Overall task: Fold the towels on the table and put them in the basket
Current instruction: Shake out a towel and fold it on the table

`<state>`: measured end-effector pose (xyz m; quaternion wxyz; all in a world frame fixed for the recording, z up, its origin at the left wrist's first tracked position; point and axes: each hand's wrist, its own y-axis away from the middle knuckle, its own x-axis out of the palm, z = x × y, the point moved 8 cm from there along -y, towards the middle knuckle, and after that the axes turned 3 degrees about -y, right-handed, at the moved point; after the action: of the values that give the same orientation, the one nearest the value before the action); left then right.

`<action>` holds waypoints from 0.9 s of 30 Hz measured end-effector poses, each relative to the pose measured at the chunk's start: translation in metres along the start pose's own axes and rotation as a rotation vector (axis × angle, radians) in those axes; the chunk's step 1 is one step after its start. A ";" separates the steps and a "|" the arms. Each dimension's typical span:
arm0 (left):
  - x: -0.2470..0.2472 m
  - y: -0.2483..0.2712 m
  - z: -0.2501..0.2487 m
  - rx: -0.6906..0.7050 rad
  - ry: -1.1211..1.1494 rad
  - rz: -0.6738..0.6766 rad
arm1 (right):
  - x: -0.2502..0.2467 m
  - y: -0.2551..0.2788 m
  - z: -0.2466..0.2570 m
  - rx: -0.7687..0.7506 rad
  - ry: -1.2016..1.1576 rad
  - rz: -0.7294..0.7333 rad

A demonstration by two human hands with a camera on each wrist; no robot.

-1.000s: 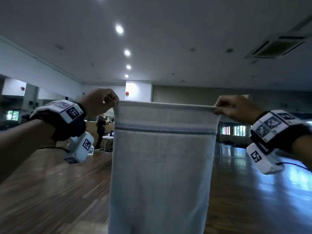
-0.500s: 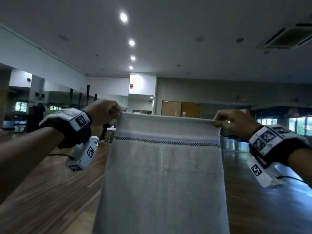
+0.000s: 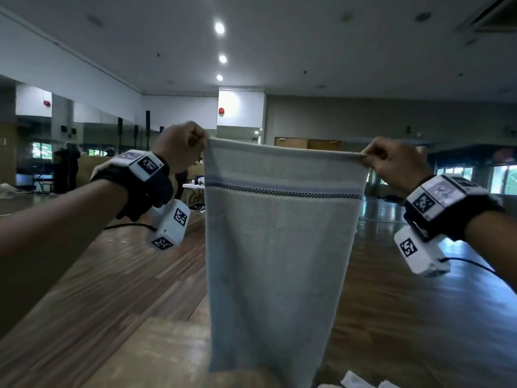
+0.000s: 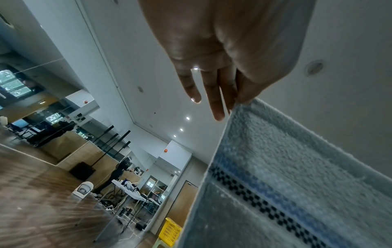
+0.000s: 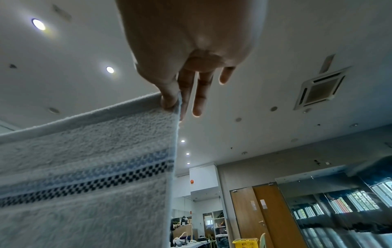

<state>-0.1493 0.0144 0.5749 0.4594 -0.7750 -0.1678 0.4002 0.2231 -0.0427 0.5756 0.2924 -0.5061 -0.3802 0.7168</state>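
A pale grey-blue towel (image 3: 277,261) with a blue stripe and a dark checked band near its top hangs full length in front of me. My left hand (image 3: 181,144) pinches its top left corner and my right hand (image 3: 391,161) pinches its top right corner, the top edge stretched taut between them. The left wrist view shows the thumb of my left hand (image 4: 244,94) on the corner of the towel (image 4: 286,167), other fingers extended. In the right wrist view my right hand (image 5: 171,100) pinches the towel (image 5: 84,167) the same way. A yellow basket (image 4: 169,232) (image 5: 246,243) stands far off on the floor.
The light wooden table (image 3: 156,354) lies below the towel's lower end, with white cloth (image 3: 355,380) at its near right. Dark wooden floor (image 3: 419,317) stretches beyond. A person (image 4: 114,176) stands at a distant white folding table (image 3: 193,186).
The towel and both hands sit lower in view than a second ago as the view tilted down; the table's surface now shows below. Both grips are unchanged.
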 end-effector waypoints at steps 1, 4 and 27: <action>-0.001 0.000 0.000 -0.010 0.007 0.013 | 0.000 0.000 -0.003 0.004 -0.017 0.020; 0.007 0.010 0.003 -0.008 0.007 0.089 | 0.005 0.009 -0.008 0.004 -0.052 0.094; 0.121 0.105 0.079 -0.045 0.021 0.441 | 0.126 0.102 -0.037 0.143 -0.202 0.503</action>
<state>-0.1462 0.0807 0.4090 0.3450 -0.8072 0.0013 0.4790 0.2147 0.0125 0.4194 0.1010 -0.4887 -0.2182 0.8386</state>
